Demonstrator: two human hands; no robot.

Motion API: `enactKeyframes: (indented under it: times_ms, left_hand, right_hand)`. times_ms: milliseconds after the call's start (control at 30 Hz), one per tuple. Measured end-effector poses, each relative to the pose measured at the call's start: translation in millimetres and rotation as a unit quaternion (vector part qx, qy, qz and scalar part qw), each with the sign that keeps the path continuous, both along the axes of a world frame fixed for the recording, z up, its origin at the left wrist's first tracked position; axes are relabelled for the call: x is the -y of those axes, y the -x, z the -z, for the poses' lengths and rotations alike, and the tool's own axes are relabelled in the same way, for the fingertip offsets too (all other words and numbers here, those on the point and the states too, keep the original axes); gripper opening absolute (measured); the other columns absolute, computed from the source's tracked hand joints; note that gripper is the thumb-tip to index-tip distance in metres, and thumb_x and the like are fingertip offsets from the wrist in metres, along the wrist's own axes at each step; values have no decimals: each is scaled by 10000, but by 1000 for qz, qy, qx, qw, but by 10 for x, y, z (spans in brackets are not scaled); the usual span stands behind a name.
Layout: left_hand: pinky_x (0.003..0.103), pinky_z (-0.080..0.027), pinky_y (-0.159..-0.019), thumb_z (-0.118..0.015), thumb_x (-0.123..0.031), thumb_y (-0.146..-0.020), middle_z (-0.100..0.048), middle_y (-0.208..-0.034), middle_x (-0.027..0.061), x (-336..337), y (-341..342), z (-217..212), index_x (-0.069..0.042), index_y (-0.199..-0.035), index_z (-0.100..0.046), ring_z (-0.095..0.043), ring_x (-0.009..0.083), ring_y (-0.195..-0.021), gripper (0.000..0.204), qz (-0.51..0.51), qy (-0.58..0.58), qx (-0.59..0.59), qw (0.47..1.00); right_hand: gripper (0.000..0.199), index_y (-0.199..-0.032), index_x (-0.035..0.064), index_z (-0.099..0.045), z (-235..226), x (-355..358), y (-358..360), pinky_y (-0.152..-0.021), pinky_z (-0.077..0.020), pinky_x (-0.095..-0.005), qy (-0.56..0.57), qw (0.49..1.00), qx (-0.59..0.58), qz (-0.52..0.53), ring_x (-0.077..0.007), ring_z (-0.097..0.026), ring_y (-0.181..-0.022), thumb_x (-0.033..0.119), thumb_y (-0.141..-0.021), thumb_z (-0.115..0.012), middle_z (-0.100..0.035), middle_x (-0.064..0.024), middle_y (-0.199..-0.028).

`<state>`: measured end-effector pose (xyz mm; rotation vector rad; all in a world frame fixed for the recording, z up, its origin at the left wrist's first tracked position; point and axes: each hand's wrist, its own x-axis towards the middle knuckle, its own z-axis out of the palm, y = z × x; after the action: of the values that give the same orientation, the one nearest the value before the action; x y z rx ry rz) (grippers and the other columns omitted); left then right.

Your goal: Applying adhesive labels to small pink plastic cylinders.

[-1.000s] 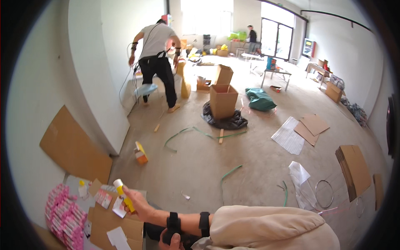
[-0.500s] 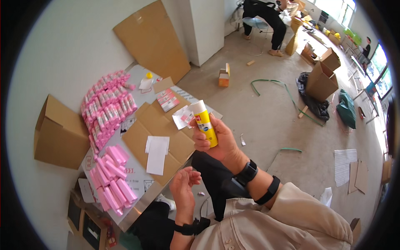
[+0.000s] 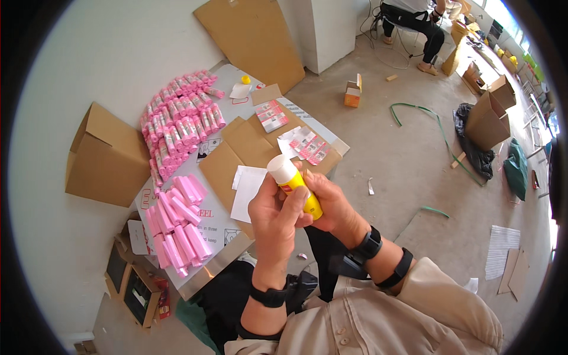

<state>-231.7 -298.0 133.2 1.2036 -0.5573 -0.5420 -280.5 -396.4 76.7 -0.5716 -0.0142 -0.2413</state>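
Observation:
A yellow glue stick [image 3: 313,206] with a white cap is held between both hands above the near edge of the table. My left hand [image 3: 273,214] is closed on it, thumb laid along the yellow barrel. From the other side my right hand [image 3: 336,208] grips it too; part of those fingers is hidden. The cap is on and points away to the upper left. Beneath, white paper [image 3: 247,200] lies on flattened cardboard [image 3: 222,165]. Farther back are printed pink labels [image 3: 312,147] and a stack of labels [image 3: 271,116].
On the table's left, labelled pink rolls [image 3: 177,127] are piled behind plain pink tubes [image 3: 177,228]. A cardboard box [image 3: 106,157] stands by the wall. A yellow cap [image 3: 245,79] sits at the back. Beyond the table are a small carton [image 3: 352,94], green strapping [image 3: 435,118] and a seated person [image 3: 417,26].
My left hand has risen from below and taken hold of the glue stick alongside my right hand. The view has shifted, so the table appears farther right.

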Motion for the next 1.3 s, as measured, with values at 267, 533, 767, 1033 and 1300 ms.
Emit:
enactKeyframes:
  times_ms: [267,533,767,1033,1300]
  left_hand:
    - [236,-455,-672,-593,-238,-934,-622,-930,51,-49,-72,124,33,-1136,-584,-550,96,-749,338,-149,31,96,984]
    - [291,-482,-686,-595,-252,-928,-609,-902,92,-201,104,151,62,-1122,-553,-590,160,-752,372,-14,57,-37,998]
    - [258,-479,-545,-635,-253,-903,-608,-829,71,-223,101,162,57,-1164,-550,-588,154,-661,414,36,106,-82,990]
    - [267,-498,-554,-621,-172,-907,-618,-871,78,-200,181,200,77,-1194,-553,-581,151,-656,387,-5,131,-87,988]
    - [251,-479,-527,-610,-259,-923,-592,-778,61,-194,225,174,63,-1072,-587,-563,128,-591,356,-82,81,-6,993]
  right_hand:
    - [374,-1223,31,-519,-259,3,13,-859,-462,-317,39,995,61,71,-160,-571,-995,227,-917,-609,-604,-88,-1092]
    - [335,-1211,56,-525,-507,71,76,-820,-509,-279,149,984,72,68,-130,-601,-973,198,-917,-600,-609,-120,-1188]
    - [351,-1215,42,-547,-624,14,140,-811,-501,-257,164,983,48,60,-112,-593,-954,188,-905,-623,-625,-95,-1123]
    - [335,-1190,19,-554,-612,-55,153,-763,-507,-238,130,988,38,78,-112,-603,-888,166,-899,-633,-639,-81,-1026]
    - [332,-1176,2,-555,-586,-120,104,-635,-510,-206,130,987,13,95,-94,-606,-810,164,-897,-633,-651,-83,-973]
